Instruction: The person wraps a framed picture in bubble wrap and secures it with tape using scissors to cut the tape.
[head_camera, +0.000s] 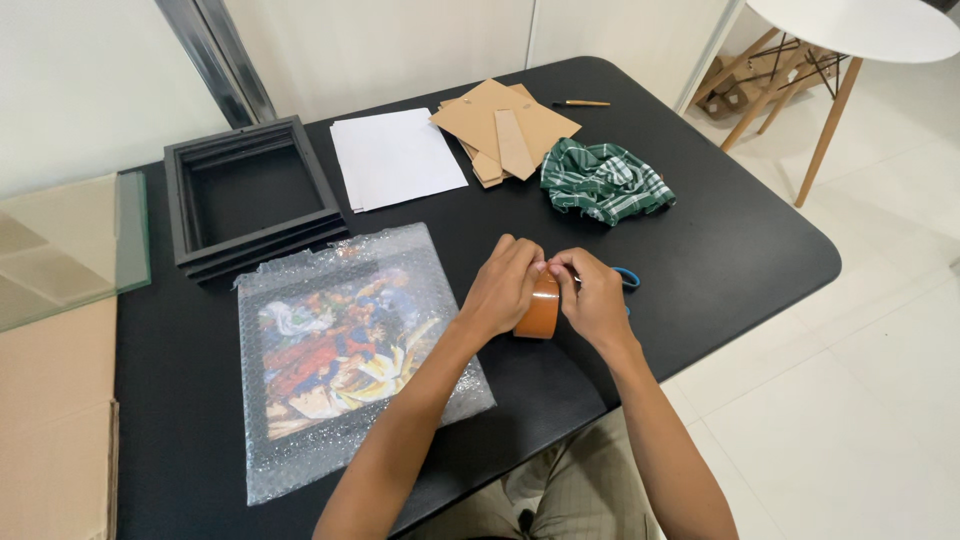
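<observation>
Both my hands hold a roll of brown packing tape upright over the black table. My left hand grips its left side, and my right hand pinches its top edge with the fingertips. A colourful picture wrapped in bubble wrap lies flat just left of my hands. Blue scissor handles peek out behind my right hand.
A stack of black frames sits at the back left, with a glass pane beside it. White paper, brown card pieces, a pencil and a green checked cloth lie at the back. Cardboard rests at the left.
</observation>
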